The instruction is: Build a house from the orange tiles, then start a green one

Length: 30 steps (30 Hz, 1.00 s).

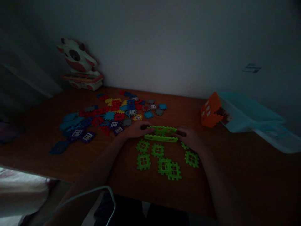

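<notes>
On the brown wooden table (235, 163) my left hand (135, 129) and my right hand (189, 137) grip the two ends of a green assembly of joined window tiles (161, 133), held on edge just above the table. Fingers of both hands are curled round it. Several loose green window tiles (164, 160) lie flat in front of the assembly, between my forearms. The scene is very dark.
A heap of red, blue, yellow, purple and grey tiles (110, 114) spreads over the table's left back. An orange tile box (210, 110) stands at the right beside a pale blue plastic bag (254, 121). A cow-shaped toy (78, 64) sits against the wall. A white cable (103, 191) hangs below.
</notes>
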Each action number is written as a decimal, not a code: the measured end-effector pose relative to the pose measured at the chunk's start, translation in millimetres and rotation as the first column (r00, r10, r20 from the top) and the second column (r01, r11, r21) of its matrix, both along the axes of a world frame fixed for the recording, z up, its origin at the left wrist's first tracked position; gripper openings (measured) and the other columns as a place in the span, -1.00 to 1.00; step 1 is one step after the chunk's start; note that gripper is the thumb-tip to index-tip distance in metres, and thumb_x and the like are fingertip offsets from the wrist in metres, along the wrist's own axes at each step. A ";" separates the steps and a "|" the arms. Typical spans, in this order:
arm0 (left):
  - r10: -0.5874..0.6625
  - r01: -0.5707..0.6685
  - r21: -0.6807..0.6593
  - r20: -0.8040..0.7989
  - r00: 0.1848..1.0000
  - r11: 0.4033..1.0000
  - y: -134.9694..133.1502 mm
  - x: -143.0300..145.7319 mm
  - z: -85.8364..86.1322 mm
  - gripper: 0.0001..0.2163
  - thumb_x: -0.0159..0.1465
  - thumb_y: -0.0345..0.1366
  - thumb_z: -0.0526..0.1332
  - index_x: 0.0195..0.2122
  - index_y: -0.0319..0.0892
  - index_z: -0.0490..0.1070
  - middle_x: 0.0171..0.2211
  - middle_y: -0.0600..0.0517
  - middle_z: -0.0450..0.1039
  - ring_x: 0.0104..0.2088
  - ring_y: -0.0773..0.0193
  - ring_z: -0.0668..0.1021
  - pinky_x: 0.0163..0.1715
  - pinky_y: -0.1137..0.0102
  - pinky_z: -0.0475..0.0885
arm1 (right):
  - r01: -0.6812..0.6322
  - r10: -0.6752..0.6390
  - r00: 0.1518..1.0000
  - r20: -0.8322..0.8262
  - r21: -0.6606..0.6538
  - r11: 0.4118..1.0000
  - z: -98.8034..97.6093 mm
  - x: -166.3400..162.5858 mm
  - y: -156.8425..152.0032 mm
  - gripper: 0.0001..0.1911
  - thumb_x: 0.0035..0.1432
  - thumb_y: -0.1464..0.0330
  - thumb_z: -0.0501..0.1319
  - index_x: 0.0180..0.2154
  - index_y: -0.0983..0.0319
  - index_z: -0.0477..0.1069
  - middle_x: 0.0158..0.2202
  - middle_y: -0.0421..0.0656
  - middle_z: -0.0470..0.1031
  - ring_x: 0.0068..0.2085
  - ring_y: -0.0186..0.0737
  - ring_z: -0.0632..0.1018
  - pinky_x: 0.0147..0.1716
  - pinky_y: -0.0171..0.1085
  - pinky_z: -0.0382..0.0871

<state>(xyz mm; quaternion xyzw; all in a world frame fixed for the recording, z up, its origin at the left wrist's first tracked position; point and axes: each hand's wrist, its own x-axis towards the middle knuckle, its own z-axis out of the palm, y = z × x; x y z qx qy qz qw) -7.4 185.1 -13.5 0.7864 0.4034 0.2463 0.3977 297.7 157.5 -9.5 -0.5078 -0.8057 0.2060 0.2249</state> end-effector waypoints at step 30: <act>-0.007 0.039 0.313 -0.101 0.995 0.949 9.0 13.0 -20.2 -0.66 0.33 -0.01 0.23 -0.41 -0.18 0.52 -0.34 0.01 0.54 -0.28 0.22 0.56 -0.20 0.37 0.42 | 0.064 -0.067 0.997 -0.031 -0.100 0.993 -8.5 -12.8 4.7 -0.53 0.18 -0.03 0.28 -0.05 0.16 0.52 -0.28 -0.12 0.59 -0.35 -0.18 0.53 -0.37 -0.25 0.33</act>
